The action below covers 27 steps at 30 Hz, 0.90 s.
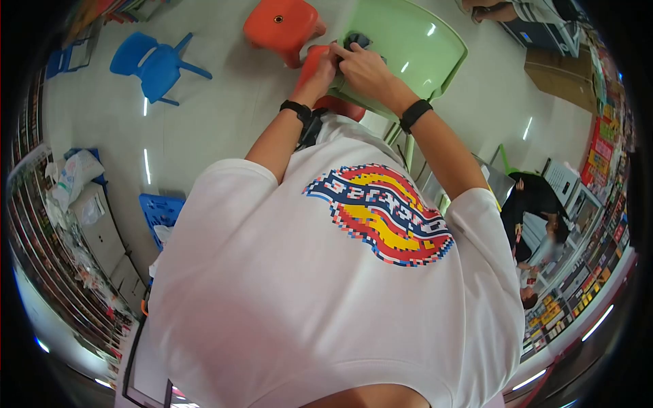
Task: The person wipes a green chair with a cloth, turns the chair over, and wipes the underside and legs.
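Note:
Close together over the left edge of a light green plastic chair (pixel 415 47) are my two hands. My left hand (pixel 320 78) is closed, its fingertips meeting those of my right hand. The fingers of my right hand (pixel 367 68) are bent and pressed together beside it. Whatever lies between the fingertips is too small to make out. A dark object (pixel 357 41) shows just beyond my right fingers, against the green chair. Each wrist wears a black band.
An orange-red stool (pixel 282 27) stands beyond my left hand, with more red plastic beneath my hands. A blue chair (pixel 153 64) is at the upper left. A cardboard box (pixel 561 75) stands at the right, above a person in black (pixel 537 204). Stocked shelves line both sides.

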Available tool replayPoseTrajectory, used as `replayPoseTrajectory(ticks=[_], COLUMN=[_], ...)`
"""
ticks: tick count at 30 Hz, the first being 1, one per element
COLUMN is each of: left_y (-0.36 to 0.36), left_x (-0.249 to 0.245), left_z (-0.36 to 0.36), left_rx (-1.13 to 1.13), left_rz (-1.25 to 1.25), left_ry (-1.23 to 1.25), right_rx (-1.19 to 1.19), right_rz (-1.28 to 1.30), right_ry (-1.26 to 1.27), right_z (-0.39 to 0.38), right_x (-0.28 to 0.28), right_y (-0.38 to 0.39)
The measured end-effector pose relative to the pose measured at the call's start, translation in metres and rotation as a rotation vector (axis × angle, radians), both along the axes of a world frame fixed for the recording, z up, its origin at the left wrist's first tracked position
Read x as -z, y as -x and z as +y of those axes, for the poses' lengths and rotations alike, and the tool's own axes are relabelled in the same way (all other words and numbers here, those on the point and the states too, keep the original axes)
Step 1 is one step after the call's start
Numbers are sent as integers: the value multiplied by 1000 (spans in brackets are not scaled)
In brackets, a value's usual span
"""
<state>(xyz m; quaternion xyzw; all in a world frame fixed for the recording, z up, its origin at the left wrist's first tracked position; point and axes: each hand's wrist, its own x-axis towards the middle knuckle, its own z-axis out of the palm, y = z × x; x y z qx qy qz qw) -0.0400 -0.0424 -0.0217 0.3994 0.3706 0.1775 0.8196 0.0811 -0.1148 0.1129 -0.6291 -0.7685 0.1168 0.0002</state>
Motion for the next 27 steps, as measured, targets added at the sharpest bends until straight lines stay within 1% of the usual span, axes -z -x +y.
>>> replayPoseTrajectory(ticks=[1, 2, 3, 4, 5, 6, 7, 8, 9, 10, 11, 13, 14, 15, 17, 18, 19, 20, 21, 23, 24, 25, 26, 27], left_y=[0, 1, -1, -4, -5, -3, 1, 5, 9, 14, 19, 23, 23, 25, 19, 14, 13, 16, 20, 24, 25, 30, 34, 40], left_x=[6, 13, 18, 19, 21, 21, 22, 23, 23, 24, 21, 9, 5, 6, 7, 12, 19, 25, 21, 13, 2, -8, -18, -15], left_z=[3, 4, 5, 5, 4, 3, 1, -3, -6, -6, -8, -12, -10, -10, -7, -5, -5, -5, -5, -4, -3, -3, -1, 2], left_rx=[15, 6, -6, -17, -13, -23, -37, -44, 16, 76, 68, 171, 200, 209, 255, 255, 258, 259, 256, 246, 240, 232, 221, 213], left_rz=[-4, 74, 150, 115, 111, 155, 202, 209, 201, 195, 210, 199, 175, 180, 192, 189, 169, 155, 165, 108, 108, 195, 282, 284], left_ry=[4, -96, -198, -102, -95, -149, -202, -195, -218, -246, -251, -452, -462, -460, -492, -493, -495, -497, -496, -323, -325, -197, -68, -68], right_rx=[32, 46, 197, 344, 567, 787, 988, 1179, 1118, 1129, 1138, 936, 807, 816, 632, 689, 687, 657, 627, 581, 678, 772, 764, 881], right_rz=[123, 118, 405, 692, 867, 1041, 933, 929, 781, 645, 511, 25, -113, -109, -264, -294, -293, -283, -272, -229, -88, 55, 55, 218], right_ry=[-2, 6, -7, -23, -66, -108, -122, -265, -556, -634, -712, -593, -506, -502, -236, -94, -94, -24, 46, 30, 88, 148, 148, 35], right_z=[-2, -6, -12, -18, -35, -56, -79, -101, -126, -136, -146, -158, -161, -167, -176, -174, -173, -171, -171, -172, -170, -167, -164, -157], right_x=[3, 6, 12, 15, 16, 10, -6, -12, 3, -9, -26, -39, -38, -26, 6, 4, 4, 5, 5, 2, -4, -11, -19, -30], right_y=[-6, -12, -23, -32, -41, -49, -59, -65, -83, -89, -91, -101, -100, -100, -105, -95, -89, -82, -75, -69, -69, -69, -68, -65])
